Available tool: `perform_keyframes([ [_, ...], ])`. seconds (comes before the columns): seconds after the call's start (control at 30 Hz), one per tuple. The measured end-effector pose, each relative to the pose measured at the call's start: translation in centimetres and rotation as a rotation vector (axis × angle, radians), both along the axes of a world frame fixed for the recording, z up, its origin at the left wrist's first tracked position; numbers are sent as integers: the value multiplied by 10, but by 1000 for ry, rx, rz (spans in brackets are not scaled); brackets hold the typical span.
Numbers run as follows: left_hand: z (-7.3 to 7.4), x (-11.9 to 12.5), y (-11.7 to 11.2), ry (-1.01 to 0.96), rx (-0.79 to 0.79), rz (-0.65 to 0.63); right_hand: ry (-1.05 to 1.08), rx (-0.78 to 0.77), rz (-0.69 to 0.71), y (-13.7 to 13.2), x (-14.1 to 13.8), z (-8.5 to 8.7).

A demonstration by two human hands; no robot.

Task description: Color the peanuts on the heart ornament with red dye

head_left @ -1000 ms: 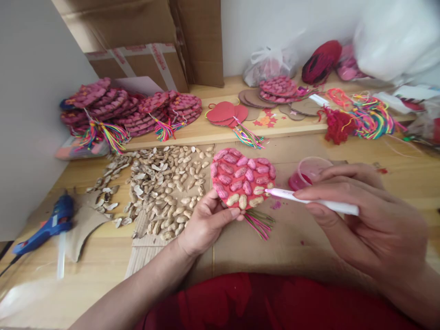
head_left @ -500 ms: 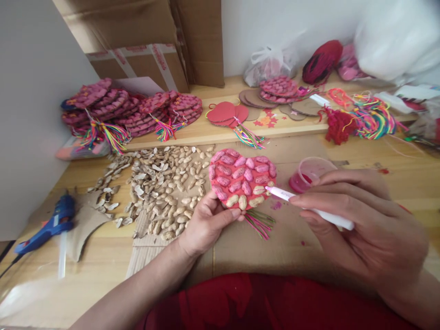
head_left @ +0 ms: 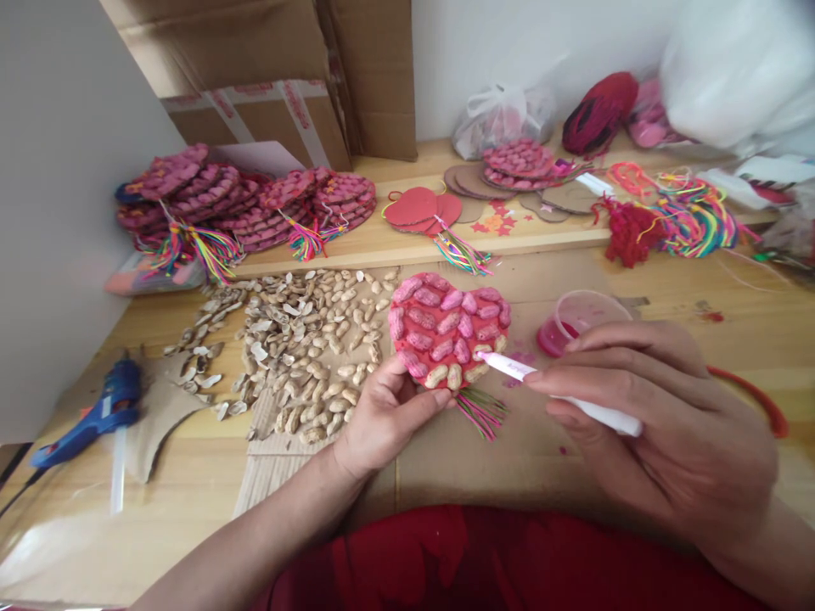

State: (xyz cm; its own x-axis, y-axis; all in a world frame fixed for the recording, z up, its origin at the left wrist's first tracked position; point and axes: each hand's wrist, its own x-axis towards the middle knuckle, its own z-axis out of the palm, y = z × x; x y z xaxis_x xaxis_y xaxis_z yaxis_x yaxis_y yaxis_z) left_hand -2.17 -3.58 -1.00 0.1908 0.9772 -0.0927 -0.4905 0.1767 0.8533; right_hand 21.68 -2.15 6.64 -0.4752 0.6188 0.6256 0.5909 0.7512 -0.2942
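My left hand [head_left: 385, 416] grips the lower left edge of a red heart-shaped card [head_left: 447, 330] covered with peanut shells, most painted pink, a few at the bottom still plain. A tassel of coloured threads [head_left: 481, 411] hangs from its tip. My right hand [head_left: 662, 424] is closed on a white brush pen [head_left: 560, 393], whose pink tip touches a plain shell at the heart's lower right. A small cup of pink paint [head_left: 576, 320] stands just behind the pen.
A heap of plain peanut shells [head_left: 306, 344] lies left of the heart. A blue glue gun [head_left: 95, 416] rests at the far left. Stacks of finished pink hearts [head_left: 242, 204], red cut-outs [head_left: 417, 208], coloured threads [head_left: 691, 216] and cardboard boxes [head_left: 267, 76] fill the back.
My right hand has slid left, bringing the pen tip from the heart's right edge onto a plain shell. The heart tilted slightly in my left hand.
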Motion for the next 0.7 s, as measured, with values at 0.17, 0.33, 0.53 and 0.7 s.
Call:
perform_keyframes([
  [0.17,-2,-1,1,-12,-4,11,6,-8,-61,1,2,1],
  [0.33,2,-1,2,-17,-75,27,-18,33,-43,5,7,0],
  [0.53,6,-1,2,-1,-105,37,15,51,-55,6,7,0],
  [0.7,6,0,2,-21,-115,46,-3,38,-40,8,7,-2],
])
